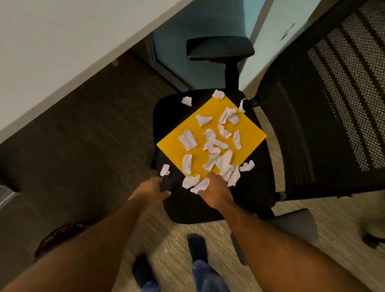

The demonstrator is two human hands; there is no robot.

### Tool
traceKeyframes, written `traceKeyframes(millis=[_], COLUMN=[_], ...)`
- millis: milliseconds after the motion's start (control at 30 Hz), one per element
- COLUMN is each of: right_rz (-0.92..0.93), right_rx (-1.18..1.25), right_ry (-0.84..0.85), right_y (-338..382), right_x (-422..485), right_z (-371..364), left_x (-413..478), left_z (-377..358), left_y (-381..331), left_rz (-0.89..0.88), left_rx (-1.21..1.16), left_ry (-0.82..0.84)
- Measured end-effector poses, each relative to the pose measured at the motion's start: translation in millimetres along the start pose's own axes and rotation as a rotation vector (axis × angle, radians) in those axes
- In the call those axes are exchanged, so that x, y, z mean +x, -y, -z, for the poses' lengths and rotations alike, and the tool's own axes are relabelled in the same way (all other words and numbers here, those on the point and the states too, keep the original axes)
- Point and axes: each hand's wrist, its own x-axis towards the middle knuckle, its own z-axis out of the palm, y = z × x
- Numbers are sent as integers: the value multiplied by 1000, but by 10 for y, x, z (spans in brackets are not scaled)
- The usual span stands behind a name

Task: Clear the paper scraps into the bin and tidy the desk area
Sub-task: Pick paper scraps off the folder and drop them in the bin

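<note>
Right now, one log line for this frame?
left hand: gripping chair seat edge | right hand: on paper scraps at yellow sheet corner | scraps: uncleared

White paper scraps [212, 145], torn and crumpled, scattered across a yellow sheet [250, 134] lying flat and cornerwise on a black chair seat [257, 186]. Most bunched over the sheet's middle and near corner, some overlapping. A few strays off the sheet on the black seat: one [187, 100] at the far left edge, one [165, 170] at the near left, one [247, 166] to the right. Two [195, 183] just past the near corner.
</note>
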Motion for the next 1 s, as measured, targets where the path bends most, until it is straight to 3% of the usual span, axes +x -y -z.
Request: traceKeyframes(millis=[300, 633, 1000], right_rz=[-36, 12, 116], right_rx=[-109, -52, 272], right_ry=[-72, -144, -141], right_y=[23, 55, 115], right_x=[195, 306, 89], right_z=[-245, -398, -370], left_x=[492, 705, 474], left_z=[-387, -609, -681], left_y=[-269, -247, -317], left_rz=[-121, -144, -156], left_rx=[-107, -86, -336], left_ry=[3, 31, 33])
